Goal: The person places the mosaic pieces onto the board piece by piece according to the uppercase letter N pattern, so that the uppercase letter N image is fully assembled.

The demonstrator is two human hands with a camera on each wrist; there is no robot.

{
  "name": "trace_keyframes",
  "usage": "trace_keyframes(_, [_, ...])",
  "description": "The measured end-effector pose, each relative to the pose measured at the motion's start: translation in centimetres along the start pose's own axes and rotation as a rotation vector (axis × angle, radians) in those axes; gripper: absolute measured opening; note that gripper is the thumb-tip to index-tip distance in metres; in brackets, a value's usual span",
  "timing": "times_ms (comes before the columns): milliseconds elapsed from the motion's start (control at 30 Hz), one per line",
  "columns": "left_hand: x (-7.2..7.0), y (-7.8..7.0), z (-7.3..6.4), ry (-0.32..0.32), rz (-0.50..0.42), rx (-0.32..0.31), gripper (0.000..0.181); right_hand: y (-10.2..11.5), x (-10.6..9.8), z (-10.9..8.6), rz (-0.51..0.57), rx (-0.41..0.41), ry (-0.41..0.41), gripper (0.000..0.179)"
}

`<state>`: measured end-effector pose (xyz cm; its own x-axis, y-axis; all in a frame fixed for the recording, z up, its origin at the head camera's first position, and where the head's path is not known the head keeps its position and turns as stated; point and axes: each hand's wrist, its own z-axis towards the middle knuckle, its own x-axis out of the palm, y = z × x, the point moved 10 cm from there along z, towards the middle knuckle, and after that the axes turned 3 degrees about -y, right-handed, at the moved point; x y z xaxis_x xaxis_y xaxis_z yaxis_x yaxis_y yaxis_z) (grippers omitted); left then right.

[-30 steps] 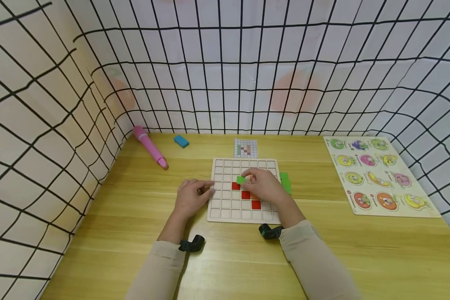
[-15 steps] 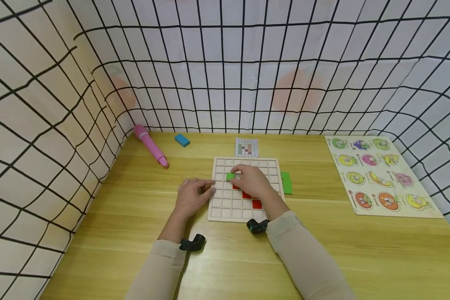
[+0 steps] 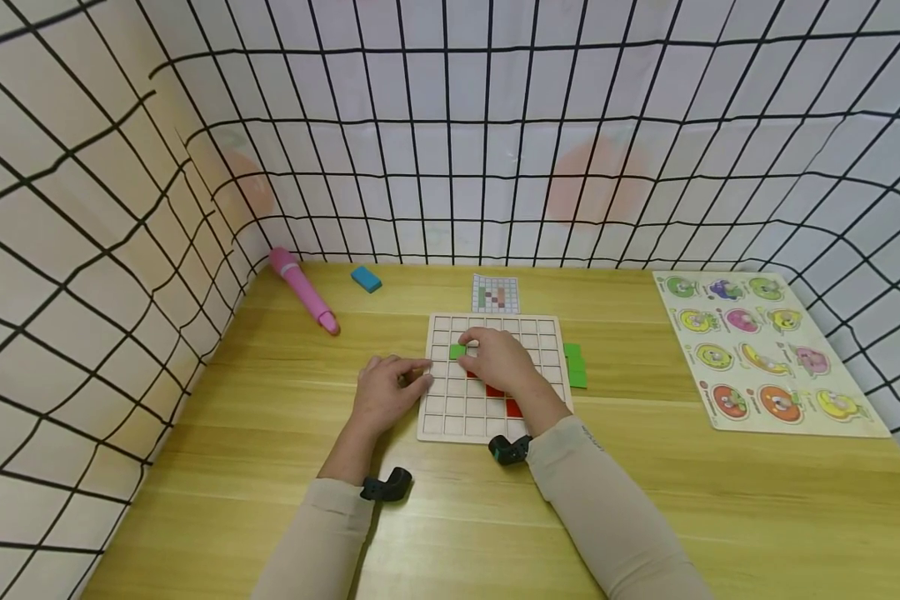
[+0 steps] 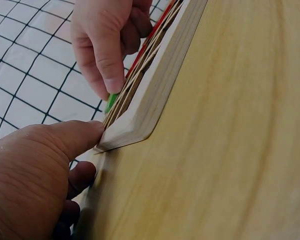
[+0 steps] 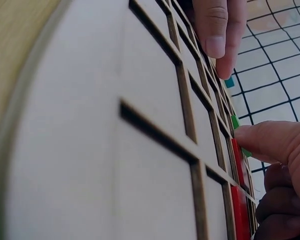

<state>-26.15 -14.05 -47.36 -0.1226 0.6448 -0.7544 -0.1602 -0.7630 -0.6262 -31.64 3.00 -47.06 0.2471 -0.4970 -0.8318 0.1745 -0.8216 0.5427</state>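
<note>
A pale wooden grid board lies on the table with several red square tiles set in its cells. My right hand pinches a small green square tile between thumb and forefinger, low over a cell in the board's left half. In the left wrist view the green tile sits right at the grid surface. My left hand rests at the board's left edge, thumb and forefinger touching the rim, with the other fingers loosely bent. The right hand covers part of the board and the red tiles.
Several green tiles lie against the board's right side. Behind it is a small printed pattern card. A pink microphone-shaped toy and a blue block lie back left, a fruit puzzle board at right. Black wire mesh encloses the table.
My right hand has moved left across the board with the green tile, coming down at a cell near the left side. The left hand has stayed at the rim.
</note>
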Motion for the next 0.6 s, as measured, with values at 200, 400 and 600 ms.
trace_keyframes(200, [0.1,0.1,0.0,0.004,-0.006,-0.002,0.029,0.0,0.0,0.0,-0.01,0.003,-0.002,0.036])
trace_keyframes(400, [0.1,0.0,-0.1,0.009,-0.003,0.0,0.029,-0.3,-0.4,-0.6,0.041,0.007,-0.001,0.038])
trace_keyframes(600, [0.0,0.0,0.0,0.014,-0.015,-0.005,0.029,-0.8,-1.8,-1.9,0.122,0.027,-0.007,0.039])
